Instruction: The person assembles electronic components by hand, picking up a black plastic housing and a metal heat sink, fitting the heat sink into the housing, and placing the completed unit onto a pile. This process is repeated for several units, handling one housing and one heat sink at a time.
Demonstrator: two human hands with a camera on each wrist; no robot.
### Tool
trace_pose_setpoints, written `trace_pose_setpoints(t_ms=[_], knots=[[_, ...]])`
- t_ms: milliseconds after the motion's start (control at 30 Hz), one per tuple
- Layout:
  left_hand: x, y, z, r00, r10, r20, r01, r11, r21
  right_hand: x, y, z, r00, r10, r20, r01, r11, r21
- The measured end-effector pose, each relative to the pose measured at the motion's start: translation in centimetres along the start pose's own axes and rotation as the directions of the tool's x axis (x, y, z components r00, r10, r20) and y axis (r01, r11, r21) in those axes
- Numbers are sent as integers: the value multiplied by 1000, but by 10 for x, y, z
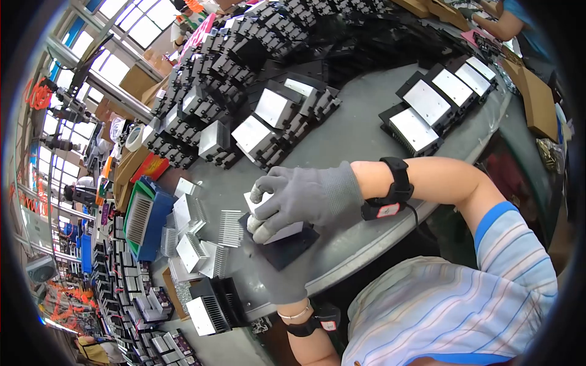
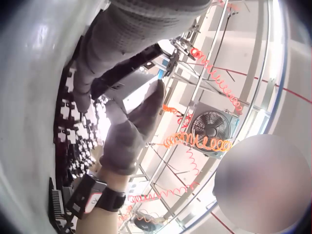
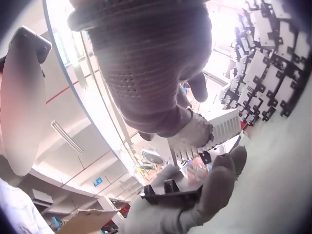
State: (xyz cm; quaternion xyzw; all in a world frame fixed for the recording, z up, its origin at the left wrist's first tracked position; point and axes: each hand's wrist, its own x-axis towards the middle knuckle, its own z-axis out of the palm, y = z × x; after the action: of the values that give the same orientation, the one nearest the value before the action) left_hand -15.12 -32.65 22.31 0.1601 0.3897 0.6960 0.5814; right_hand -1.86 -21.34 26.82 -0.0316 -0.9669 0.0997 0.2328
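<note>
My right hand (image 1: pixel 302 195), in a grey glove, grips a silver finned heat sink (image 3: pixel 226 124) from above. Under it lies a black plastic frame (image 1: pixel 290 250), tilted over the near part of the table. From below, my left hand (image 3: pixel 214 195), gloved as well, holds this frame with fingers curled at its edge; the head view shows mostly the back of that hand. In the left wrist view the frame (image 2: pixel 129 70) and the bright metal face (image 2: pixel 141 92) lie close together between both hands.
Loose heat sinks (image 1: pixel 192 250) lie left of the hands, beside a blue bin (image 1: pixel 152 226). Joined black-and-silver units (image 1: pixel 253 134) are stacked behind, with a row of more units (image 1: pixel 427 104) at the right. A black finned unit (image 1: pixel 210 314) sits at the near left edge.
</note>
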Motion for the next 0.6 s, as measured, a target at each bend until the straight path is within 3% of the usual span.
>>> trace_pose_setpoints(t_ms=[33,67,100,233,267,300,333,400,433,500,600], knots=[[3,-3,-5,951,258,173,-310,742,594,-1,-4,-7,999,-2,50,0,999,33],[7,-5,-9,824,326,463,-519,104,849,-2,-7,-13,995,-5,99,-1,998,67],[11,-6,-8,876,203,437,-473,193,860,-3,-8,-16,991,-10,132,0,997,74],[22,-11,-23,892,-17,451,-434,240,868,-6,-9,-9,988,-41,150,26,995,96],[21,-8,-20,838,30,545,-535,-157,830,-5,-3,3,990,-50,130,39,995,89],[20,-7,-15,766,33,642,-531,-531,660,-3,-2,5,992,-63,112,54,995,82],[20,-8,-12,767,30,641,-531,-531,660,-4,-2,5,992,-61,111,51,995,84],[19,-9,-8,806,119,580,-578,-55,814,-6,-4,2,992,-22,125,8,994,108],[20,-11,-10,806,115,581,-579,-56,814,-7,-5,-2,992,-19,123,6,994,109],[22,-15,-8,874,174,454,-480,161,862,-7,-8,-13,992,-16,126,-9,981,193],[10,-9,13,842,257,474,-516,127,847,-7,-10,-24,985,4,170,-45,970,239]])
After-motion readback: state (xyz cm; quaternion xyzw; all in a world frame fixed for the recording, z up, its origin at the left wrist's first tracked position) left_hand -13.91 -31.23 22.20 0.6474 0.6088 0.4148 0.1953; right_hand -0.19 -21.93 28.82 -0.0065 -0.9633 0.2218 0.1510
